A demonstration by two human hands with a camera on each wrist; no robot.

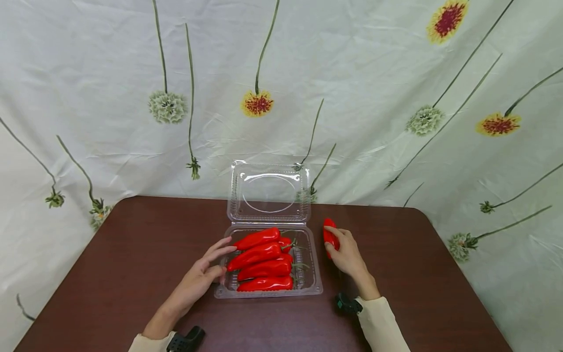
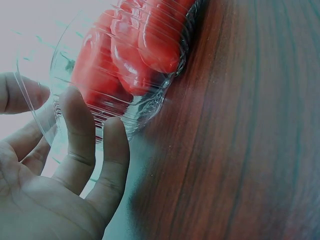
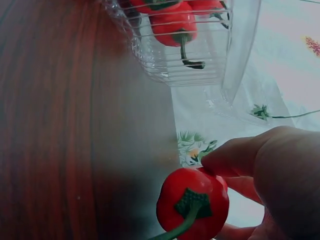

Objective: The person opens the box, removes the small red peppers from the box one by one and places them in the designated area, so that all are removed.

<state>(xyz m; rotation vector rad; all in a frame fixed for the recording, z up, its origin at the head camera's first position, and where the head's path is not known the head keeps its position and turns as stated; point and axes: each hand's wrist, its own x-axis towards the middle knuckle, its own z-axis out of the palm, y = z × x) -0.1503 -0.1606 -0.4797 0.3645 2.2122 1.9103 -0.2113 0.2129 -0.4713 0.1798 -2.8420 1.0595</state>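
A clear plastic clamshell container sits on the table with its lid raised at the back. Inside lie several red peppers with green stems, side by side. My left hand is at the container's left side, fingers extended and touching its rim and wall; the left wrist view shows the fingertips against the ribbed plastic. To the right of the container, my right hand grips a single red pepper between thumb and fingers. Its green stem faces the right wrist camera.
The dark brown wooden table has rounded back corners. Behind it hangs a pale cloth printed with flowers and stems, and the lid stands in front of it. Black bands are on both wrists.
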